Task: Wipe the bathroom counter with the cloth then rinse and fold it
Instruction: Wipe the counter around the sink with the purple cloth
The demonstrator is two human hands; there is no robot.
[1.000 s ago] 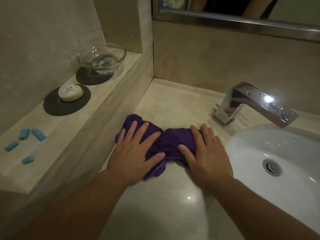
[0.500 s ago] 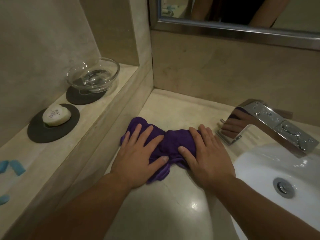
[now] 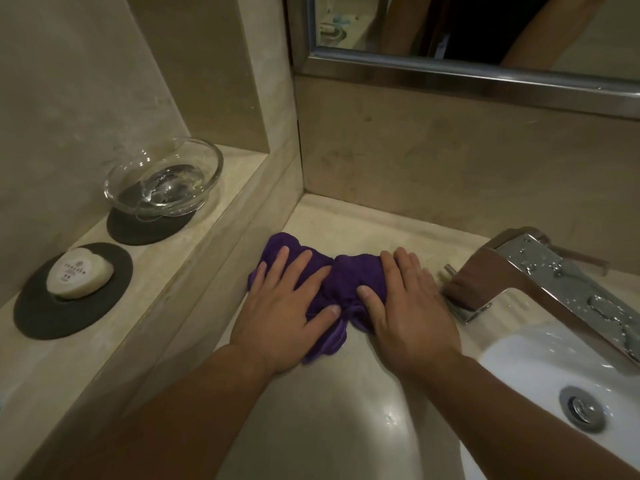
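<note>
A bunched purple cloth (image 3: 341,275) lies on the beige stone counter (image 3: 311,427), close to the back left corner. My left hand (image 3: 287,306) presses flat on its left half with the fingers spread. My right hand (image 3: 408,306) presses flat on its right half, the thumb dug into the folds. The cloth puckers up between my two thumbs, and one corner sticks out toward me under the left thumb. The right hand's outer edge is close to the base of the chrome faucet (image 3: 540,275).
A white sink basin (image 3: 519,375) with a metal drain sits at the right. On the raised ledge (image 3: 156,271) at the left, a glass bowl (image 3: 162,178) and a wrapped soap (image 3: 79,273) rest on dark round mats. A framed mirror (image 3: 450,67) hangs above the back wall.
Both hands have slid the cloth a little away from me toward the back wall. The view has tilted up and to the right, so the blue pieces on the ledge are out of frame.
</note>
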